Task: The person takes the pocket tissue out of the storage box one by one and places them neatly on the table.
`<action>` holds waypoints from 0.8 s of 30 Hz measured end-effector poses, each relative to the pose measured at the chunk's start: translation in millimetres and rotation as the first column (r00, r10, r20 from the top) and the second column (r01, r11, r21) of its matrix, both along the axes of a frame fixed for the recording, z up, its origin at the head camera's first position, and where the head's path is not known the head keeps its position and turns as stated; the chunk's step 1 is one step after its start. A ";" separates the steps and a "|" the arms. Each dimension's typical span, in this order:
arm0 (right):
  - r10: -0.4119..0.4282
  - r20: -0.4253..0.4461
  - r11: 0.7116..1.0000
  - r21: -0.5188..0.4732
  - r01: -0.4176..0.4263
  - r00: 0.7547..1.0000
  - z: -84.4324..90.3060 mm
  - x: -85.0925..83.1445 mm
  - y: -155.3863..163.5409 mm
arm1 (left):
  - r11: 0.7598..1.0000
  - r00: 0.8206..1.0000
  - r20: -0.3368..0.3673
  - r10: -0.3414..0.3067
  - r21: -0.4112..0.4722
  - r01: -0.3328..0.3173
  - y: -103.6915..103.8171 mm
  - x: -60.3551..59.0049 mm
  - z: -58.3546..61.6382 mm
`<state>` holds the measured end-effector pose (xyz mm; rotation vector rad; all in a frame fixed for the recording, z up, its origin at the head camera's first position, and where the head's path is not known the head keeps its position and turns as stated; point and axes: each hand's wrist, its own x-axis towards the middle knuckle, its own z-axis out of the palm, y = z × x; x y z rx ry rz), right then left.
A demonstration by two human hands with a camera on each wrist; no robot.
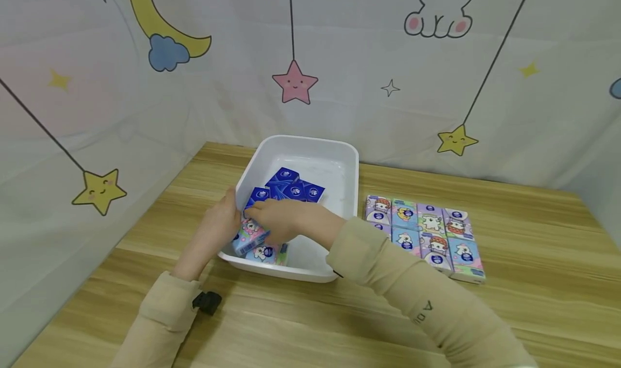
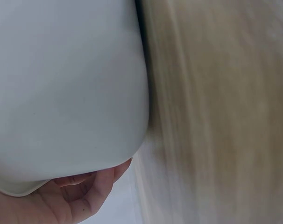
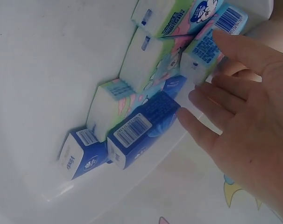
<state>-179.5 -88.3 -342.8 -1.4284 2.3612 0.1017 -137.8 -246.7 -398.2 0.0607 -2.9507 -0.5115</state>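
A white tub (image 1: 310,141) sits on the wooden table (image 1: 533,238). Inside lie several blue tissue packs (image 1: 291,187) and, at its near left corner, some pastel cartoon packs (image 1: 252,236). My left hand (image 1: 218,222) holds the tub's left rim; in the left wrist view its fingers (image 2: 76,198) curl against the outer wall of the tub (image 2: 62,93). My right hand (image 1: 274,217) reaches across into the tub. In the right wrist view my right hand (image 3: 239,121) has straight fingers whose tips touch a pastel pack (image 3: 211,44) and a blue pack (image 3: 141,128).
To the right of the tub, a neat block of several pastel tissue packs (image 1: 422,230) lies flat on the table. A printed curtain (image 1: 145,115) with stars and a moon closes off the back and left. A small black clip (image 1: 207,301) sits at my left cuff.
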 end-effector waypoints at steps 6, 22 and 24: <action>0.003 -0.055 0.999 0.036 -0.001 0.998 -0.3 4.4 -1.2 | 1.000 1.000 0.013 0.004 0.009 -0.004 -0.7 -0.4 0.3; 0.087 -0.227 0.995 0.064 -0.075 0.970 -2.8 8.8 -1.0 | 1.000 1.000 0.009 -0.007 0.011 0.007 -0.7 0.6 1.3; 0.087 -0.232 0.996 0.054 -0.077 0.969 -2.9 8.7 -0.3 | 1.000 1.000 0.001 -0.011 0.010 0.011 -0.5 0.4 0.5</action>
